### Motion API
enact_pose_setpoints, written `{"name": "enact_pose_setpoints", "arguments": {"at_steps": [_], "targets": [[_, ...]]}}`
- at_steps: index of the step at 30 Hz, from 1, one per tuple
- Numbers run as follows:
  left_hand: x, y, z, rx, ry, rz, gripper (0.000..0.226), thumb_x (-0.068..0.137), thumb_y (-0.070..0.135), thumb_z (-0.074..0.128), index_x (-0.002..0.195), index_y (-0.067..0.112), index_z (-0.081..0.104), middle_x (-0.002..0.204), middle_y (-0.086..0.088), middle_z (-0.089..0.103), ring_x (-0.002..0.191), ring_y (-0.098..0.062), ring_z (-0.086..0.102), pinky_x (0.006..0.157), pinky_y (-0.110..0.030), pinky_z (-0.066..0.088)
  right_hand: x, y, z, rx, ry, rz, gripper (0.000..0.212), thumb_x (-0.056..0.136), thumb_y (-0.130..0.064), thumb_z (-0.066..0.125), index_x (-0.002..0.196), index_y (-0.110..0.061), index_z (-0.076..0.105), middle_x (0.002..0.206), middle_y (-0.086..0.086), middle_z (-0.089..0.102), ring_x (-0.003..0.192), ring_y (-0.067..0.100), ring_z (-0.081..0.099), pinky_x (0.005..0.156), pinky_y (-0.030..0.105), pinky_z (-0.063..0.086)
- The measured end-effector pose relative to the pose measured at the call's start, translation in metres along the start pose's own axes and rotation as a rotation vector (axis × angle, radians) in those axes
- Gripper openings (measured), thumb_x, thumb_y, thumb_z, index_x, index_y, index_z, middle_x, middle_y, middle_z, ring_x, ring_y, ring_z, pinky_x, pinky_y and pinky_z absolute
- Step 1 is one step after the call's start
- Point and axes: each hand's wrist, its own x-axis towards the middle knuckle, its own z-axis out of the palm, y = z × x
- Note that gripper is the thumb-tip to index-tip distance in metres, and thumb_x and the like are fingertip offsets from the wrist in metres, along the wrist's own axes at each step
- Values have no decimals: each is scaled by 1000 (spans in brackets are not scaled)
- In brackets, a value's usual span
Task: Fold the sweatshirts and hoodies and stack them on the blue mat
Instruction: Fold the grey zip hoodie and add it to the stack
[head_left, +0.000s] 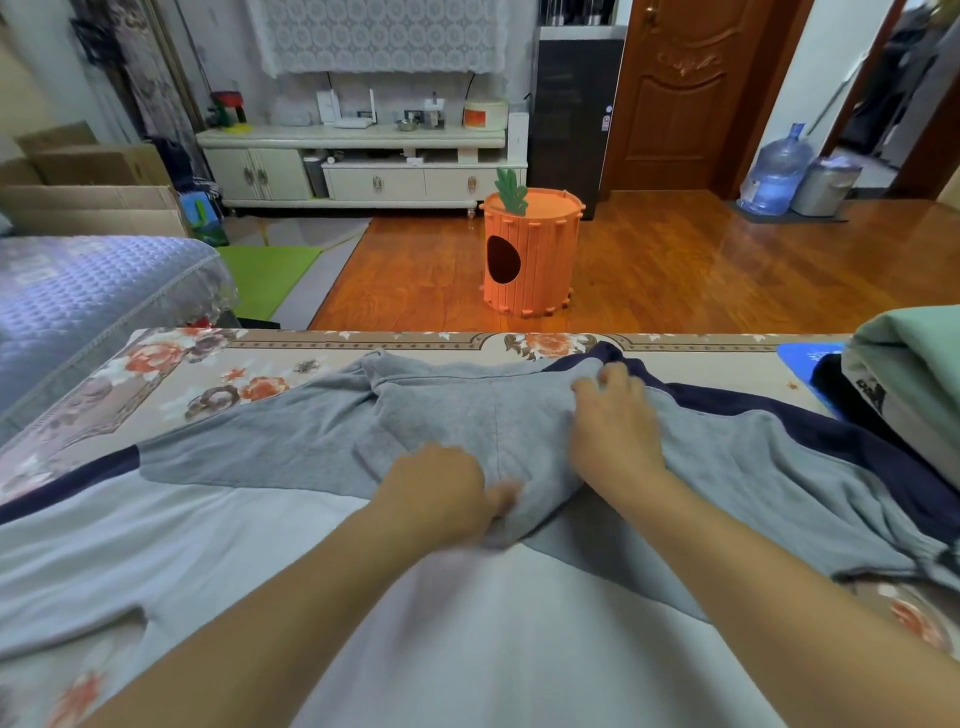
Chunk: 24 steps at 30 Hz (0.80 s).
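The left hand (441, 493), at the lower centre of the frame, pinches the near edge of the grey fleecy hood (478, 415) between thumb and curled fingers. Just right of it, the right hand (615, 421) lies on the hood's far right side, its fingers bent over the hood's edge and gripping it near the dark navy lining. Both hands are therefore closed on the same piece of cloth, close together at the middle of the frame.

The hood belongs to a grey, pale lilac and navy panelled hoodie (467, 623) spread flat across the floral-patterned table (171, 374), its body running to the bottom edge and its sleeves reaching to the left and right edges.

The risks, as I judge them:
- The hood is bunched and creased; if it is laid down this way, a lump is trapped inside the fold and the stack sits unevenly.
- The right sleeve, rumpled at the right edge, lies near the pile; a pull on the hood could drag it against the pile and skew the garment.
- The blue mat (805, 358) at the right edge shows only a corner, with a folded sage-green garment (914, 358) and darker pieces already on it; another thick piece set carelessly on top could tip them.
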Motion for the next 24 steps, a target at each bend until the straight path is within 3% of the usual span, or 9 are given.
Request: {"name": "enact_pose_setpoints", "arguments": {"at_steps": [2, 4, 8, 12, 15, 17, 19, 21, 24], "targets": [[27, 8, -2, 52, 307, -11, 53, 103, 52, 31, 96, 15, 69, 108, -10, 63, 106, -29, 54, 85, -42, 46, 15, -13, 3, 107, 20, -137, 47, 87, -20, 48, 134, -18, 56, 145, 12, 42, 129, 37, 40, 103, 50, 39], [51, 9, 8, -4, 391, -40, 49, 103, 52, 30, 131, 25, 58, 146, -11, 47, 135, -31, 39, 108, -47, 36, 24, -19, 16, 113, -84, -214, 56, 95, -40, 33, 147, -23, 42, 160, 12, 25, 146, 40, 19, 116, 58, 20], [67, -15, 51, -53, 69, -121, 69, 96, 72, 8, 158, 44, 0, 170, 2, -6, 155, -29, -12, 122, -56, -10, 20, -1, 56, 40, -380, -91, 71, 95, -68, 15, 158, -36, 7, 167, 2, -7, 151, 29, -18, 120, 51, -15], [70, -20, 60, -56, 61, -129, 74, 92, 78, 6, 158, 45, -5, 170, 4, -8, 155, -28, -14, 121, -55, -13, 18, 1, 62, 35, -409, -74, 73, 94, -69, 15, 158, -36, 5, 167, 3, -10, 151, 28, -19, 119, 50, -18], [76, -13, 40, -29, -122, -196, 77, 92, 79, 12, 158, 44, -4, 169, 4, -13, 154, -32, -15, 121, -58, -10, 21, 6, 39, 141, -522, -121, 72, 96, -64, 30, 159, -32, 12, 167, 3, -4, 153, 27, -12, 121, 48, -12], [77, 1, 23, 70, -144, -231, 72, 98, 70, 18, 160, 41, -3, 168, -1, -16, 153, -37, -15, 121, -61, -8, 4, 16, 9, 374, -431, -99, 62, 98, -46, 47, 154, -23, 32, 164, 6, 21, 152, 25, 14, 122, 43, 7], [62, 33, 18, 129, 57, -124, 65, 102, 58, 22, 161, 37, 2, 169, -5, -14, 153, -38, -14, 121, -60, -3, -38, 39, -20, 596, -169, -6, 43, 95, -25, 56, 136, -15, 56, 144, 6, 51, 135, 23, 42, 113, 34, 28], [30, 65, 28, 16, 214, -2, 63, 102, 57, 21, 160, 38, 5, 169, -2, -10, 155, -32, -11, 123, -56, -2, -97, 82, -40, 638, 53, 149, 27, 90, -16, 57, 115, -13, 66, 120, 4, 62, 114, 21, 53, 99, 28, 36], [-16, 62, 58, 18, 143, 24, 70, 94, 67, 1, 159, 42, 5, 170, 3, -8, 155, -27, -10, 122, -51, -5, -164, 166, -56, 463, 295, 458, 22, 84, -13, 58, 102, -8, 69, 105, 13, 65, 103, 34, 57, 92, 35, 38]]}}
